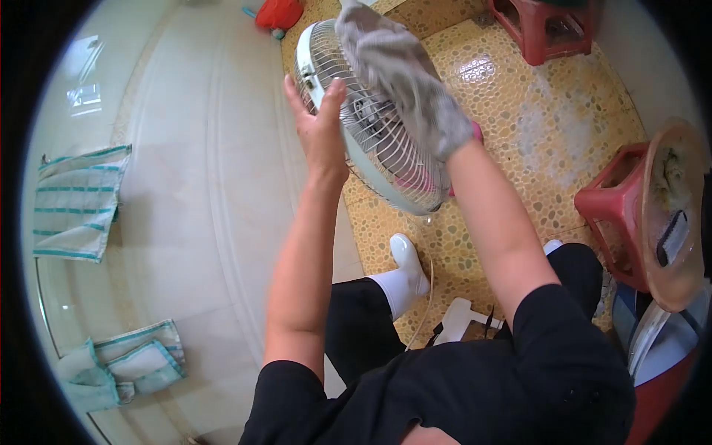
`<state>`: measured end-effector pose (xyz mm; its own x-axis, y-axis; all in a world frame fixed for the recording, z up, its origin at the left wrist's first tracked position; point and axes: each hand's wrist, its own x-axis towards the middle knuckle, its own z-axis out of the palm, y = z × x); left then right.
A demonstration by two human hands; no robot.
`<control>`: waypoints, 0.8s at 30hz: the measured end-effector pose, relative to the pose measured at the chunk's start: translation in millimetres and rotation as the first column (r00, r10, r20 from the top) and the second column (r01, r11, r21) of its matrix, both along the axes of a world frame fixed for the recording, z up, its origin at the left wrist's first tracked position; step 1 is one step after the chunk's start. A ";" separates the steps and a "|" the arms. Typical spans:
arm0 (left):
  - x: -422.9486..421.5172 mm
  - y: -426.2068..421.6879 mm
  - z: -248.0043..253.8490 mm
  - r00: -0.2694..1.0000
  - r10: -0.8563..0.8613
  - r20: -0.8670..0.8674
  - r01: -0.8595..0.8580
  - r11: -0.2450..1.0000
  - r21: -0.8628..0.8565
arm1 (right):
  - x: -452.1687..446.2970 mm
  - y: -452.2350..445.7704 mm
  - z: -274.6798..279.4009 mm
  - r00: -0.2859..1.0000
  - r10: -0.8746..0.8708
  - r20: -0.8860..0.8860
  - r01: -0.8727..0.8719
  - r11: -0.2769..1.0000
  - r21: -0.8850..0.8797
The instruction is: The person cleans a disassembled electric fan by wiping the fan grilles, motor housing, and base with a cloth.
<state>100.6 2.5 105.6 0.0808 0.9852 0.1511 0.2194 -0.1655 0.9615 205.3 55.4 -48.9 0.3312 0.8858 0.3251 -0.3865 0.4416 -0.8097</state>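
Observation:
A round electric fan head with a pale rim and a wire guard is tilted in front of me. My left hand is bare and grips the fan's rim on its left side, thumb and fingers on either side of it. A grey knitted glove or mitt with a ribbed cuff covers my right hand. That hand lies against the front of the guard, and its fingers are hidden under the fabric. Pink parts show behind the guard, low on the right.
Red plastic stools stand at the upper right, and another stool at the right beside a round brown basin holding a brush. Striped cloths hang along the tiled wall at left. A pale cord runs near my white boot.

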 end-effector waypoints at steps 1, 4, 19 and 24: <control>-1.0 2.9 -0.7 0.999 0.019 0.036 -0.018 1.000 -0.020 | -4.3 -17.8 -11.5 1.000 -0.021 0.020 0.022 0.999 -0.042; -16.0 13.1 -7.1 0.992 -0.047 0.113 0.059 0.993 -0.101 | -18.1 -77.0 -19.8 0.977 -0.090 0.195 0.111 0.988 -0.103; -47.3 7.9 -9.9 0.974 -0.151 0.169 0.186 0.958 -0.216 | 16.3 4.7 90.1 0.745 -0.020 0.667 -0.013 0.999 0.045; -39.1 1.3 -3.5 1.000 0.022 0.018 -0.017 0.973 -0.229 | 1.2 37.0 -21.1 0.974 0.171 -0.149 -0.189 0.975 -0.115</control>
<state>61.5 3.8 102.1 0.0601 0.9952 -0.0767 0.2000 0.0633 0.9777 206.6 92.4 -70.0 0.1960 0.9661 0.1678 -0.5616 0.2509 -0.7884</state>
